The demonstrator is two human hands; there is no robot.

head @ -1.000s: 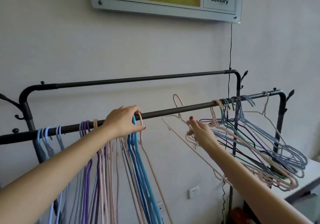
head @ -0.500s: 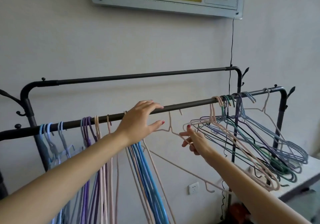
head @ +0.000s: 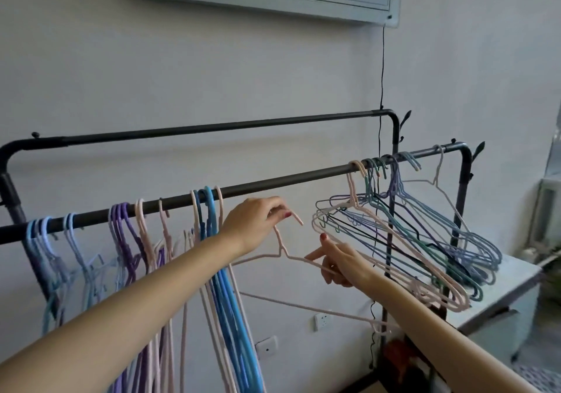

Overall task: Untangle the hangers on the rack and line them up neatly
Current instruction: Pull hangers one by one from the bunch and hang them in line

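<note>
Pale pink and thin as wire, one hanger (head: 303, 260) is held off the rail between both hands in the middle of the frame. Its hook, at the centre, is pinched by the curled fingers (head: 280, 212) of the left hand (head: 253, 225), with the hook's open tip pointing to the right. The right hand (head: 341, 263) is placed lower and to the right, with its fingers curled round the sloping shoulder wire. The hanger's long axis is laid roughly level across the frame, its bottom bar running toward the lower right.

The front rail (head: 273, 184) passes just above and behind the hook, rising from the left edge toward the upper right. The bare stretch of rail directly above the left hand is judged to be the nearest landing place, so the hook would have to be lifted and turned over the rail there. The left hand is the nearer one to that spot.

To the left, the sorted hangers (head: 209, 240) are hung straight down in colour groups: light blue, purple, pink, bright blue. To the right, a tangled bunch (head: 409, 240) is splayed out sideways, its lower ends seeming to lie on the grey surface (head: 501, 295) at the right edge. The pink hanger's right shoulder lies close to that bunch; whether it is quite free of it cannot be told.
</note>
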